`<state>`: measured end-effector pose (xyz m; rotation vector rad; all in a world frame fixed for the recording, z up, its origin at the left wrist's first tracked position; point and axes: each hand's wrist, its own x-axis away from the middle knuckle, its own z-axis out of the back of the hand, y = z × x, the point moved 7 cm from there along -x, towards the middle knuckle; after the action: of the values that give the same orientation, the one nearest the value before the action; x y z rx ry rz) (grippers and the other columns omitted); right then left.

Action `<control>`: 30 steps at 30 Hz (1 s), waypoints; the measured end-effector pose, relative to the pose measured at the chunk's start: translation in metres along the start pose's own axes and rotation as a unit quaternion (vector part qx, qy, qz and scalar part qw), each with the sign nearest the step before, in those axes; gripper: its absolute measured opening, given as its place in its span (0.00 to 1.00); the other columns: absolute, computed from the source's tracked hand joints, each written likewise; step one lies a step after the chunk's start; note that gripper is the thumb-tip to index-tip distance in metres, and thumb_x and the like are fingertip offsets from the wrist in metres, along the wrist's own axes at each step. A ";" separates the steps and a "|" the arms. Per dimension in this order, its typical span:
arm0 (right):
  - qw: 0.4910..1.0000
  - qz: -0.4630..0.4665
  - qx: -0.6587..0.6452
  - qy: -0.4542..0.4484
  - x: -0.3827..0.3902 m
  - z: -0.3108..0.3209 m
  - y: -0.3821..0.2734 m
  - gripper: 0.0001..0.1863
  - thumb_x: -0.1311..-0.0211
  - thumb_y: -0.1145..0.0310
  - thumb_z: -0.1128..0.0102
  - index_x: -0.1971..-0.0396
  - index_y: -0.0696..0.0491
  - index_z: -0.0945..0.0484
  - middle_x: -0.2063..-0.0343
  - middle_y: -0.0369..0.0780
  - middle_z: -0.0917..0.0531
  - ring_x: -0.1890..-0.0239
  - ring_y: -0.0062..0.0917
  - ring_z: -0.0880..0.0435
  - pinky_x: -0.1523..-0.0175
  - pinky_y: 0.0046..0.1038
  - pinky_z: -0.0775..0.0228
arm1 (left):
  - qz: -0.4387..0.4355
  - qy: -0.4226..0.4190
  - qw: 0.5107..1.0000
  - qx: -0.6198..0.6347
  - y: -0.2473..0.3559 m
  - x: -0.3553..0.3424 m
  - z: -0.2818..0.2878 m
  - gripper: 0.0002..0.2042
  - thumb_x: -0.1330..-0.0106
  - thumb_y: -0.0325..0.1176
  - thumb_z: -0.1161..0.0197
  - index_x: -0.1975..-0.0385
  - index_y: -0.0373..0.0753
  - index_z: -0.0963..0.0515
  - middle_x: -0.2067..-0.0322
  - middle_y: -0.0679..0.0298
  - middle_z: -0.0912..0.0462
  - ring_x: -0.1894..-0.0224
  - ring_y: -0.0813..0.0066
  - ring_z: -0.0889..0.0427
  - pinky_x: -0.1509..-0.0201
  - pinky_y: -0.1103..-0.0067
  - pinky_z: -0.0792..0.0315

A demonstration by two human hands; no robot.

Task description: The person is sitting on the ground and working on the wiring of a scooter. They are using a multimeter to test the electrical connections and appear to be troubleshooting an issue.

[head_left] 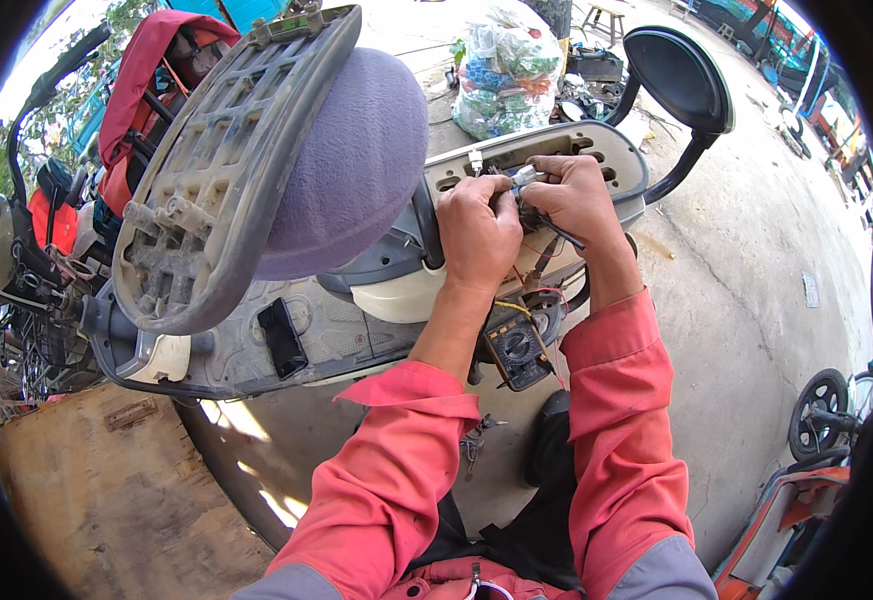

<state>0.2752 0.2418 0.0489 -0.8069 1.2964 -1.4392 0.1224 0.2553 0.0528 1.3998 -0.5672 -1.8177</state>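
Observation:
My left hand (479, 228) and my right hand (579, 196) meet over the open seat compartment (597, 148) of an electric scooter. Between their fingertips they pinch a small whitish wire connector (525, 176). A thin dark rod, perhaps a meter probe, sticks out below my right palm; whether that hand grips it is hidden. Another white connector (476, 160) stands just beyond my left knuckles. Below my wrists hangs a black multimeter (519, 350) with a yellow edge, red and yellow leads beside it.
The scooter's seat (207, 165) is tipped up at left, its ribbed underside showing, a purple cover (362, 165) on it. A phone (283, 338) lies on the footboard. A padded backrest (679, 80) rises behind the compartment. Beyond stands a stuffed clear bag (507, 75). Wooden board (107, 490) lies lower left.

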 end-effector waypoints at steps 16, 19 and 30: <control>1.000 0.006 -0.012 -0.005 0.000 0.000 0.001 0.29 0.51 0.80 0.37 0.47 0.76 0.27 0.71 0.38 0.15 0.72 0.13 0.21 0.70 0.18 0.31 | 0.070 0.024 0.997 0.036 -0.007 -0.002 -0.001 0.04 0.46 0.21 0.35 0.71 0.31 0.17 0.71 0.49 0.16 0.68 0.51 0.15 0.61 0.65 0.23; 1.000 -0.001 -0.009 0.001 0.002 0.000 0.000 0.30 0.51 0.80 0.37 0.46 0.76 0.28 0.68 0.41 0.14 0.71 0.14 0.20 0.69 0.18 0.29 | 0.045 0.021 0.998 0.028 -0.007 -0.003 -0.001 0.04 0.46 0.22 0.35 0.70 0.32 0.17 0.72 0.49 0.16 0.69 0.50 0.16 0.62 0.64 0.24; 1.000 0.008 0.005 0.008 0.001 0.002 0.000 0.30 0.52 0.80 0.37 0.46 0.77 0.28 0.68 0.41 0.14 0.70 0.15 0.19 0.68 0.18 0.29 | -0.072 0.010 0.995 -0.071 0.010 -0.002 -0.002 0.07 0.42 0.23 0.39 0.66 0.33 0.16 0.70 0.49 0.19 0.67 0.49 0.18 0.60 0.61 0.25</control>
<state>0.2769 0.2407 0.0487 -0.7779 1.3035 -1.4425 0.1279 0.2513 0.0607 1.3911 -0.3272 -1.9148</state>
